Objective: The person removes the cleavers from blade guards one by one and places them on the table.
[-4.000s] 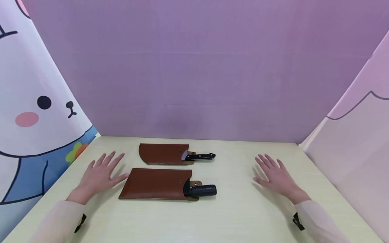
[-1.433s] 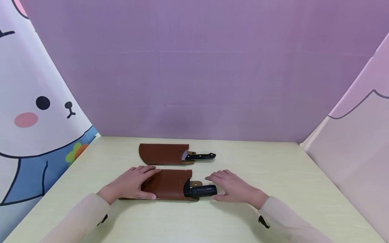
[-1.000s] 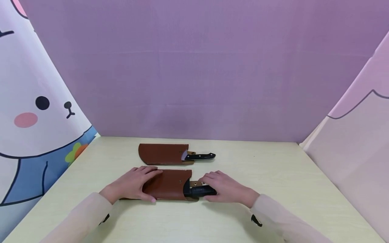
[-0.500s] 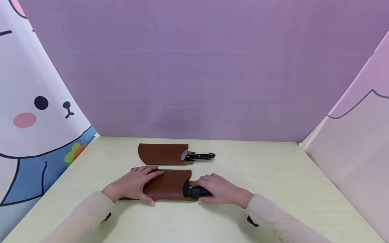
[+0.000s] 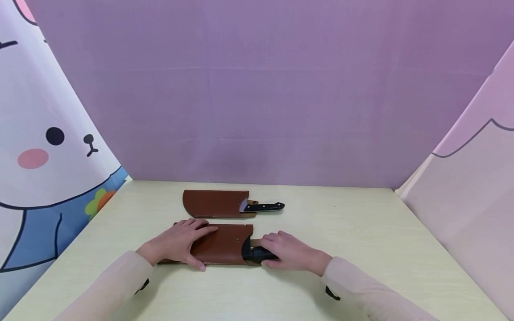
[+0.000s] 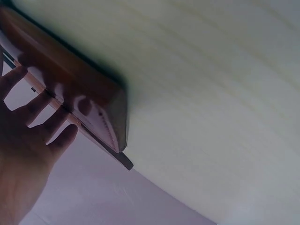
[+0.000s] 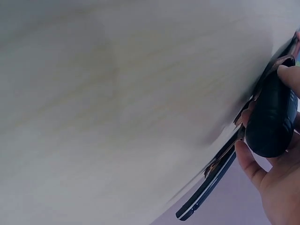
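Spread across the brown leather sheath [image 5: 229, 243] nearest me is my left hand [image 5: 174, 243], its fingers at the far edge and thumb past the near edge. In the left wrist view the left hand's fingertips touch that sheath [image 6: 65, 61]. My right hand [image 5: 291, 253] grips the thick black handle of a knife [image 5: 259, 254], which sticks out of the sheath's right end; the blade is hidden inside. The right wrist view shows fingers and thumb round the handle [image 7: 271, 124]. The sheath lies flat on the table.
Behind, a second brown sheath [image 5: 213, 203] with a rounded left end holds a smaller knife with a riveted black handle [image 5: 267, 207]. The pale table [image 5: 361, 223] ends at a purple backdrop [image 5: 257, 98]. Printed cloth panels [image 5: 48, 187] stand at both sides.
Both hands have come inward from the table's sides. The left came down on the near sheath, and the right reached the knife handle and took hold. The sheaths have stayed in place.
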Demonstrator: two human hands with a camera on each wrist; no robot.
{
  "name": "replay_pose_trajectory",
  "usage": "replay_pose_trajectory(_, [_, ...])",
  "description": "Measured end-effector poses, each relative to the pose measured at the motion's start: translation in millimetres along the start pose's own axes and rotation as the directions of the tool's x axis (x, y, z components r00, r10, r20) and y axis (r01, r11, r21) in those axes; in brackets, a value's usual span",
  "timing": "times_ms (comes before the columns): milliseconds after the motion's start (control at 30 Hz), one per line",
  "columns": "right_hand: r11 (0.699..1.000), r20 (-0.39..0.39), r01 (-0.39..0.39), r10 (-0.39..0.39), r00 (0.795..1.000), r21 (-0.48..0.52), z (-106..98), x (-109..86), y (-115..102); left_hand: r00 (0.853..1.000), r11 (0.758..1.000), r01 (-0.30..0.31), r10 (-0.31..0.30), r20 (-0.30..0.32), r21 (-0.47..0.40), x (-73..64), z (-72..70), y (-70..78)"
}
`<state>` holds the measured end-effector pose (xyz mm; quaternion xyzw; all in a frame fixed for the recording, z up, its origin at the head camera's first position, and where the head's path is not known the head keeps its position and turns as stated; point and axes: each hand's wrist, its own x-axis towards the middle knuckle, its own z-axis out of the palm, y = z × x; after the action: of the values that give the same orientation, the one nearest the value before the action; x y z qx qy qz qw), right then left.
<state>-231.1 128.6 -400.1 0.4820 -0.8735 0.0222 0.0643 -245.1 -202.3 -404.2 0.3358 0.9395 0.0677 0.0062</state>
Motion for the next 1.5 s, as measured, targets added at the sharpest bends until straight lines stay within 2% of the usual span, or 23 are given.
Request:
replay_pose_trajectory(333, [1.0,0.011,-0.001,0.001,1.0,-0.01,0,0.4,-2,0.997,0.997,-0.053,0.056,-0.059,0.059,3.1,-0.1,0.2])
replay_pose_trajectory(600, [0.999,0.0,0.019,-0.019,1.0,-0.036,0,0.9,-3,0.998,0.998,-0.035,0.038,-0.049,0.061,4.5,-2.8,2.4])
replay_pose_trajectory(833, [0.999,-0.042,0.031,-0.032,0.999,-0.032,3,-1.1,-3,0.997,0.996,-0.037,0.041,-0.063,0.077,4.5,-3.0,4.1])
replay_pose_trajectory(1167, [1.0,-0.021,-0.02,0.02,1.0,-0.011,-3,-6.4,-7,0.993,0.993,-0.051,0.062,-0.098,0.109,4.1,-1.6,6.2])
replay_pose_trajectory(1333, [0.999,-0.031,-0.033,0.032,0.999,-0.006,-3,-8.9,-8,0.99,0.992,-0.056,0.071,-0.124,0.116,3.5,-2.0,7.6])
replay_pose_trajectory(1500, [0.999,-0.059,-0.042,0.042,0.997,0.004,-3,-10.3,-9,0.99,0.991,-0.038,0.054,-0.132,0.126,3.3,-2.3,8.6])
